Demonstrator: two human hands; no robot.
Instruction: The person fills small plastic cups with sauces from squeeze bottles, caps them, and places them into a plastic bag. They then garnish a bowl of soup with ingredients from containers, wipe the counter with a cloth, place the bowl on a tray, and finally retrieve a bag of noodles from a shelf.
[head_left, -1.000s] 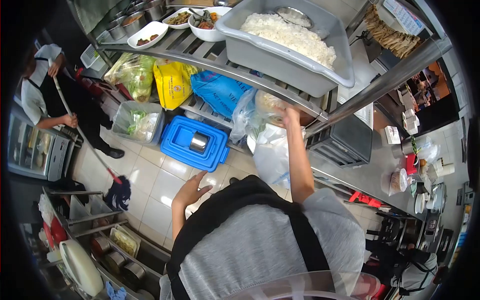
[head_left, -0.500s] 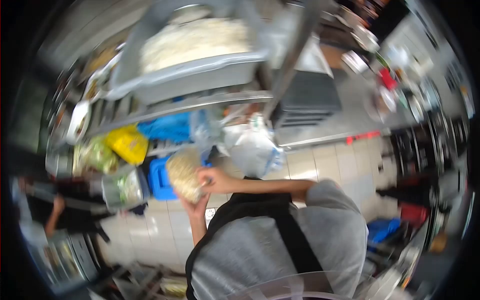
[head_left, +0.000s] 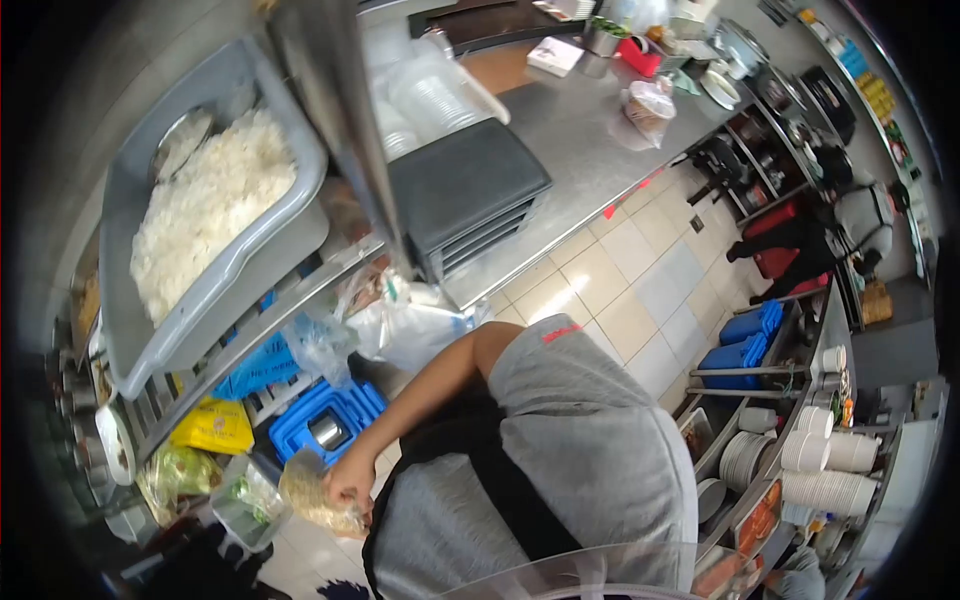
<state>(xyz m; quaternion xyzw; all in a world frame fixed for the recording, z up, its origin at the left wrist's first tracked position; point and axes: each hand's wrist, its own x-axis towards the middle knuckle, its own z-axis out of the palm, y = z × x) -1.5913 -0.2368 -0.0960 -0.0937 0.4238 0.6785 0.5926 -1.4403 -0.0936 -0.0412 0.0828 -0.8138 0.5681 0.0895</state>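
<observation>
1. Nearest my feed is the grey shirt (head_left: 590,440) of the wearer, crossed by a black strap (head_left: 520,485).
2. In front of it I see the right hand (head_left: 350,485), its fingers clamped on a clear bag (head_left: 303,487) with pale yellowish contents. The left hand is out of my sight, so I cannot tell how it stands.
3. That bag hangs in front of the wearer's body, low in my view (its contents are too blurred by the plastic for me to name).
4. Up on the metal shelf (head_left: 262,312) sits a grey tub (head_left: 245,275) of white rice (head_left: 215,205), with a metal bowl (head_left: 182,143) resting in the rice.
5. Below that shelf I make out a blue bag (head_left: 255,370) and a yellow bag (head_left: 213,430).
6. On the floor (head_left: 590,280), a metal cup (head_left: 327,430) stands on a blue lid (head_left: 290,437); a clear container (head_left: 240,530) with greens (head_left: 255,497) is near it.
7. Past the shelf's post, I see a dark stack (head_left: 465,180) on the steel counter (head_left: 590,120), with a white box (head_left: 554,57) farther along.
8. Farthest off, at right, another person (head_left: 865,225) bends beside a shelving unit.
</observation>
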